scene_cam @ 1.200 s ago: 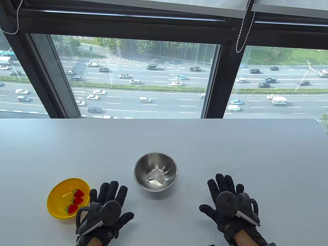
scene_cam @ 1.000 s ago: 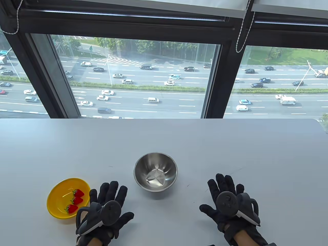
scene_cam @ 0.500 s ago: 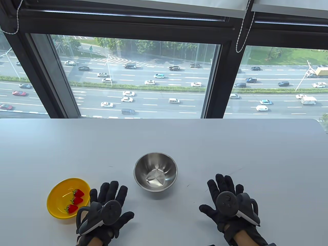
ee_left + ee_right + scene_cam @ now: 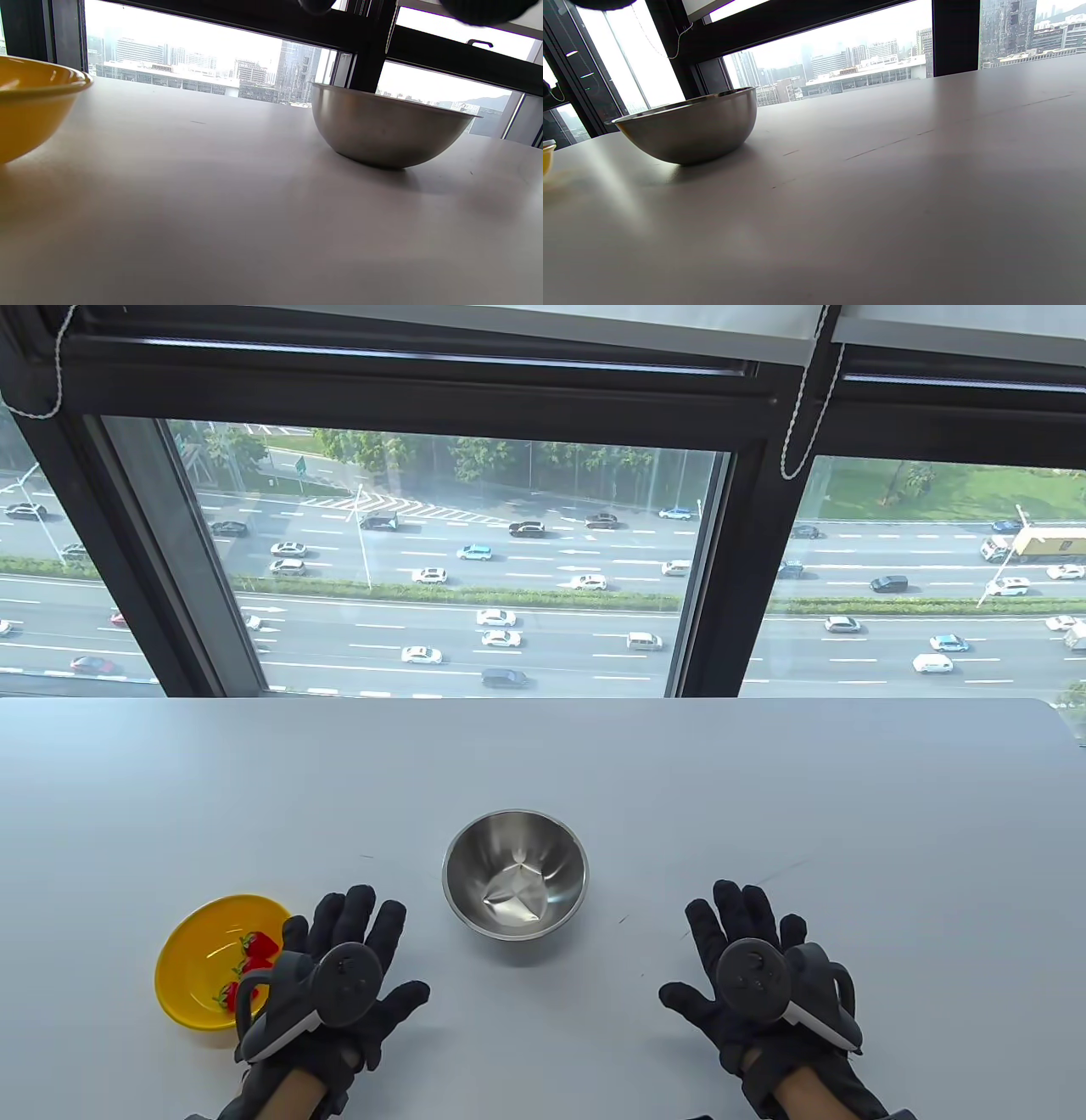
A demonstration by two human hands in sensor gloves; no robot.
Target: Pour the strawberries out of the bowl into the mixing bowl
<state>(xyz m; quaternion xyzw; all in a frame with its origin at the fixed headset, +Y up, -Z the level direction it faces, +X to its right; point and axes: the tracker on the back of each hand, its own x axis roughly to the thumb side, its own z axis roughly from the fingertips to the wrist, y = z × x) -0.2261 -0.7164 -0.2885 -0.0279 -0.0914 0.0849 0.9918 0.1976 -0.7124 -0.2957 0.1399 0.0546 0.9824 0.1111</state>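
A yellow bowl (image 4: 191, 963) with three red strawberries (image 4: 253, 943) stands at the front left of the table. An empty steel mixing bowl (image 4: 515, 874) stands in the middle. My left hand (image 4: 339, 959) is open, fingers spread, just right of the yellow bowl and partly over its right rim, holding nothing. My right hand (image 4: 747, 959) lies open and flat on the table, right of the steel bowl, empty. The left wrist view shows the yellow bowl (image 4: 29, 110) at left and the steel bowl (image 4: 382, 127) at right. The right wrist view shows the steel bowl (image 4: 691, 123).
The grey table (image 4: 764, 780) stretches back to a large window (image 4: 458, 560) along its far edge.
My left hand has lifted and shifted left and forward, now covering part of the yellow bowl's right rim and the strawberries. The right hand and both bowls have not moved.
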